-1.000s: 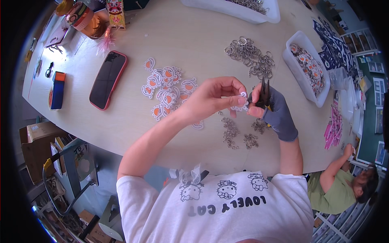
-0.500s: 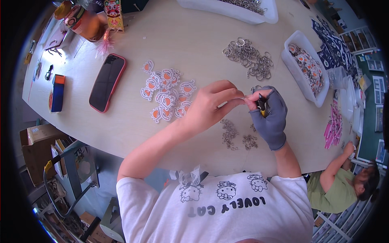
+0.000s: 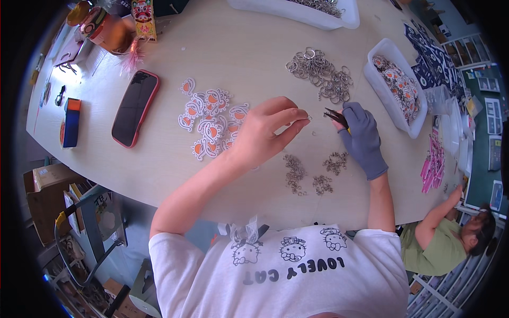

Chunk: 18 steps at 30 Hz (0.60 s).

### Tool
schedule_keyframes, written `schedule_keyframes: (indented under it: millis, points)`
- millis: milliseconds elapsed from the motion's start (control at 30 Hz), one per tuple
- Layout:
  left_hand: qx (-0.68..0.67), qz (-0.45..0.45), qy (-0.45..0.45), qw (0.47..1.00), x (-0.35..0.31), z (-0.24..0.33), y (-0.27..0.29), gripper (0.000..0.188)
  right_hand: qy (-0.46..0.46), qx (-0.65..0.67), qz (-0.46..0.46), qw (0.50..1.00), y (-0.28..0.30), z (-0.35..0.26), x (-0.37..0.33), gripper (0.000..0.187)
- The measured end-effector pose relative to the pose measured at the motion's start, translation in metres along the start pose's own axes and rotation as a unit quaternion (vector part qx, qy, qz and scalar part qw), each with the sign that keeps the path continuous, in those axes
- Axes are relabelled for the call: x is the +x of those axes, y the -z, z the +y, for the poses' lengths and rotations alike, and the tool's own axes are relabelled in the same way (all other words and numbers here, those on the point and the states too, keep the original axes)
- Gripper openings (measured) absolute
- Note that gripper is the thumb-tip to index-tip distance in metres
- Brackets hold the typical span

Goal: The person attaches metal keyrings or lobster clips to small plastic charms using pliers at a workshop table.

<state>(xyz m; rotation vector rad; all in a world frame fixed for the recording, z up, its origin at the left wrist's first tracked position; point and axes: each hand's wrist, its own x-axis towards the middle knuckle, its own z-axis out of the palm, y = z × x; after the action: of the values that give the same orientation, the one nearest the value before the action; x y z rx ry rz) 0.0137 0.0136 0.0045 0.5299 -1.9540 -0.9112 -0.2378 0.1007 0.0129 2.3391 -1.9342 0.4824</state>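
Note:
My bare left hand [image 3: 271,127] is closed in a pinch, with a tiny silvery metal ring [image 3: 309,117] at its fingertips. Facing it, my right hand [image 3: 361,139] wears a grey glove with bare fingertips and grips dark-jawed pliers [image 3: 335,115] with a bit of yellow on the handle. The plier tips point left, a short gap from my left fingertips. Below the hands lie small piles of metal links [image 3: 293,174] and jump rings [image 3: 322,184]. Printed white and orange sun-shaped charms [image 3: 210,130] are spread beside my left hand, partly covered by it.
Key rings with chains [image 3: 321,74] lie beyond my hands. White tubs of charms [image 3: 370,79] and metal rings [image 3: 297,17] stand right and far. A red-cased phone [image 3: 135,108], a blue box [image 3: 71,123] and a jar [image 3: 108,33] are left; pink strips [image 3: 435,161] and another person [image 3: 442,238] are right.
My hands have come apart: the left has drawn back left, and the right has shifted right with the pliers. The plier jaws now show plainly, pointing left.

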Motion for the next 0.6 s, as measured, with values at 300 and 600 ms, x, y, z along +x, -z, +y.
schedule_keyframes:
  millis: [300, 600]
  points:
    - [-0.004, -0.033, 0.017, 0.999, -0.008, -0.004, -0.009, 0.014, -0.197, 0.506, -0.103, 0.834, 0.037, -0.027, 0.011, 0.015]
    - [-0.012, -0.012, -0.014, 1.000, -0.011, -0.001, -0.011, 0.013, -0.178, 0.540, -0.102, 0.817, 0.057, -0.057, 0.027, 0.013]
